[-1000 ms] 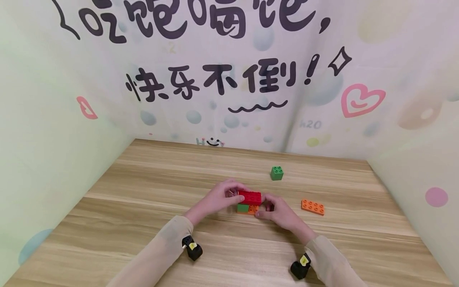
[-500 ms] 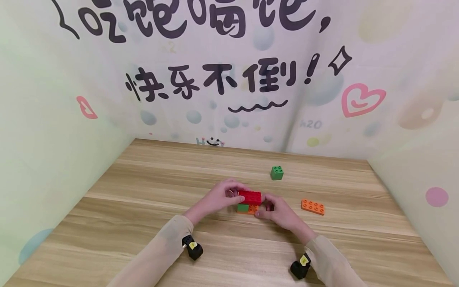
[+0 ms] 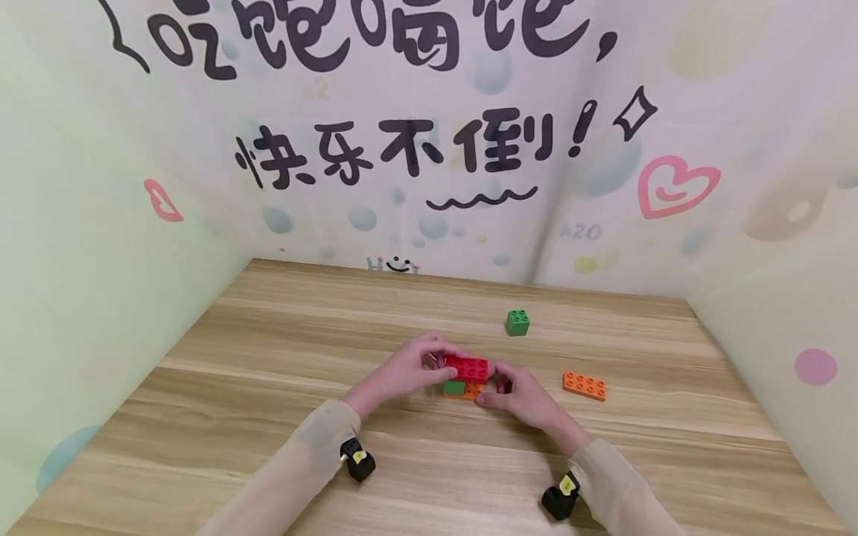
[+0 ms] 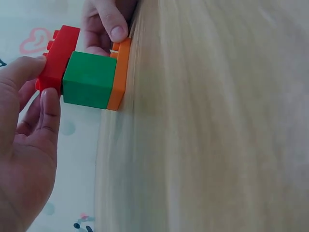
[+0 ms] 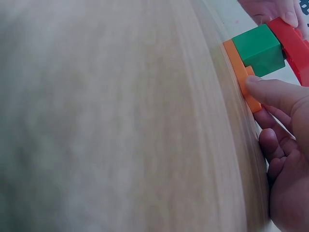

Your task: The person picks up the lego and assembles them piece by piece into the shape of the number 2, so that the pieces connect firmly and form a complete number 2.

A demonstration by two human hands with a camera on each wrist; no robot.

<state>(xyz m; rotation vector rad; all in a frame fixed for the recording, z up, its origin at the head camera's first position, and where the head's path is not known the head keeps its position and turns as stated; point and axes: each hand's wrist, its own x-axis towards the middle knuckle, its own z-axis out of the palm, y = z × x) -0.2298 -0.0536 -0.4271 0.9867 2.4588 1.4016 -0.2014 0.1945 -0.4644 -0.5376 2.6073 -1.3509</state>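
A red building brick (image 3: 471,369) lies across the top of a green brick (image 4: 90,79), which sits on one end of an orange studded plate (image 4: 120,77). My left hand (image 3: 418,364) pinches the red brick at its left end, thumb on the near side and fingers behind. At the right end of the orange plate, my right hand (image 3: 519,397) grips the plate, with the thumb on its near edge. In the right wrist view a narrow dark gap shows between the red and green bricks at one side.
A second green brick (image 3: 518,323) stands farther back on the wooden table (image 3: 281,357). To the right lies another orange studded plate (image 3: 585,385). A printed cloth wall (image 3: 402,223) rises behind the table, with side walls at left and right.
The red brick tilts slightly, its top studs showing more plainly now. Both hands stay in nearly the same place.
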